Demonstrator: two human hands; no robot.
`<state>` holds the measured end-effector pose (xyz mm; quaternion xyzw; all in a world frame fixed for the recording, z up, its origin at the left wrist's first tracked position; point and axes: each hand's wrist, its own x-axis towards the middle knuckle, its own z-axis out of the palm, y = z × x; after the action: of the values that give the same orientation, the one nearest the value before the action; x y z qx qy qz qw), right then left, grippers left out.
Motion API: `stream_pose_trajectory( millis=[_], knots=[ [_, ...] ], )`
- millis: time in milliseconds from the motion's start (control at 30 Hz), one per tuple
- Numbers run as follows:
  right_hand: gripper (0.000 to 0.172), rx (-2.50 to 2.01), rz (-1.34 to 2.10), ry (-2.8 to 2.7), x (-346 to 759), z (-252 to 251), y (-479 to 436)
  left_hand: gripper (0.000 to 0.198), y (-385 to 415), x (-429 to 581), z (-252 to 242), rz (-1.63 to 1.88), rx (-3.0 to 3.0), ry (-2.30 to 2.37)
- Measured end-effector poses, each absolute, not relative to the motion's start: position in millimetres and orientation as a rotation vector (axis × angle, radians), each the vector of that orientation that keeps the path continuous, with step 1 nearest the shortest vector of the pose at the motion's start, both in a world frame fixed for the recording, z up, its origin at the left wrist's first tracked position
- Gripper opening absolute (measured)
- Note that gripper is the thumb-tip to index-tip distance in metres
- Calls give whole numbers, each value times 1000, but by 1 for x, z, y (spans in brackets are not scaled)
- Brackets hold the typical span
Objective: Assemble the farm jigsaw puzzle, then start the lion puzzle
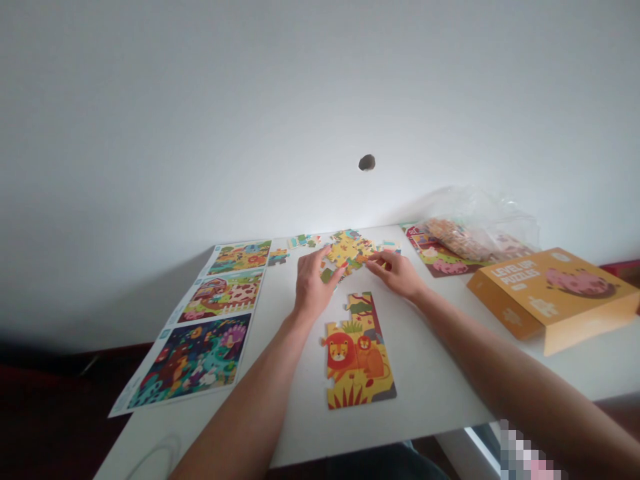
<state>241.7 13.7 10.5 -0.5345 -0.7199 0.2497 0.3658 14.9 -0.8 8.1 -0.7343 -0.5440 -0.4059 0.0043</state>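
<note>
A heap of loose jigsaw puzzle pieces (349, 247), mostly yellow with some green and blue, lies at the back of the table between my hands. My left hand (314, 283) curves around its left side, thumb and fingers apart. On the right side, my right hand (395, 272) has its fingertips pinched together at a puzzle piece (363, 258) on the heap's edge. Nearer to me lies a joined puzzle section (357, 357) with two lions, a straight right edge and open tabs on its left. My forearms pass on either side of it.
A sheet of three printed pictures (220, 293) covers the table's left side. At right are an orange puzzle box (565, 287), a clear plastic bag (480, 223) of pieces and a farm picture (445, 267). Behind stands a white wall (250, 120) with a hole (367, 163).
</note>
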Motion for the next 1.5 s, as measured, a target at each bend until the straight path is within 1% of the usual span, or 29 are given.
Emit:
stream_pose_trajectory(
  millis=[100,167,200,233,333,500,600,733,833,933,1000,1100,1133,1200,1267,1333,1433,1500],
  knots=[
    [43,-1177,925,-1786,236,16,10,53,-6,22,7,-1287,-2550,-1450],
    [45,-1126,979,-1748,233,16,9,61,-8,25,5,-1289,-2649,-1357],
    [46,-1125,970,-1737,232,16,9,61,-7,26,4,-1286,-2679,-1347],
    [47,-1128,955,-1734,232,15,9,58,-7,26,4,-1284,-2695,-1357],
    [49,-1126,930,-1747,231,12,10,40,-4,25,3,-1334,-2684,-1417],
    [47,-1166,925,-1708,231,13,9,23,-1,23,2,-1425,-2621,-1535],
    [45,-1205,887,-1677,232,15,8,16,0,23,1,-1455,-2614,-1535],
    [45,-1214,884,-1668,232,13,10,13,0,23,0,-1438,-2578,-1554],
    [43,-1178,903,-1648,231,9,12,13,0,23,0,-1402,-2563,-1613],
    [39,-1129,937,-1618,233,4,15,14,0,22,1,-1359,-2571,-1620],
    [35,-1165,901,-1601,235,1,17,17,1,19,2,-1336,-2475,-1695],
    [30,-1335,720,-1580,241,-2,20,31,3,12,4,-1243,-2045,-2082],
    [28,-1397,655,-1577,243,-3,21,37,4,10,4,-1169,-1906,-2223],
    [26,-1483,570,-1569,245,-4,23,40,6,8,3,-982,-1775,-2416],
    [25,-1520,544,-1562,247,-5,24,39,7,8,1,-808,-1810,-2478],
    [24,-1528,546,-1560,247,-6,25,36,7,8,-1,-709,-1870,-2472],
    [24,-1526,526,-1579,247,-6,25,32,8,8,-3,-680,-1869,-2488],
    [24,-1521,514,-1604,247,-6,25,33,8,7,-3,-682,-1851,-2503]
  ],
)
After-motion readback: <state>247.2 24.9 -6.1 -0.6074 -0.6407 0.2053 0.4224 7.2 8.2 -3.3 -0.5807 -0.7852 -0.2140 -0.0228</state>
